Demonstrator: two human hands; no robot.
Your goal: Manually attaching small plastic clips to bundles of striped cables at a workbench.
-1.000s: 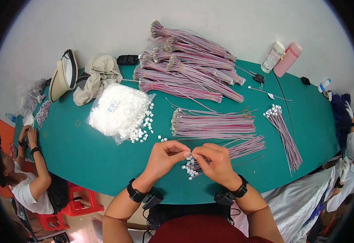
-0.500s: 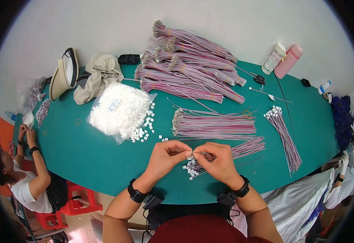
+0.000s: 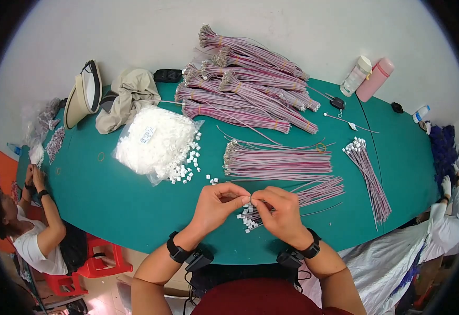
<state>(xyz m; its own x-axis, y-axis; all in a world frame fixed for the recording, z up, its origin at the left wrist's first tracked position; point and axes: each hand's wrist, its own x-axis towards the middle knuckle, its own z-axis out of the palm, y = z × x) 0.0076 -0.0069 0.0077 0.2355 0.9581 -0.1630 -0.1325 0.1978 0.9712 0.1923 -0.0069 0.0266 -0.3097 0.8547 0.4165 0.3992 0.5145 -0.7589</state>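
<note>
My left hand (image 3: 214, 206) and right hand (image 3: 282, 214) meet fingertip to fingertip above the table's near side. Pinched in the left is a small white connector housing, mostly hidden by the fingers. The right pinches a thin wire close against it. Beneath and beside the right hand lie wires (image 3: 321, 193) tipped with white housings (image 3: 248, 224). Just beyond is a flat row of pink and grey wires (image 3: 282, 161) with bare metal terminals at their left ends. Loose white housings (image 3: 188, 167) spill from a clear plastic bag (image 3: 153, 139) on the left.
Tied wire bundles (image 3: 245, 89) are heaped at the back of the green table (image 3: 140, 218). Another housing-tipped bundle (image 3: 371, 184) lies right. A visor (image 3: 82, 100), clear bottle (image 3: 354, 79) and pink flask (image 3: 375, 80) stand near the wall. A co-worker (image 3: 32, 220) sits at the left.
My fingertips stay together while the right hand turns slightly and its fingers draw closer in, covering the wire that showed before. The co-worker's hands at the left have shifted slightly.
</note>
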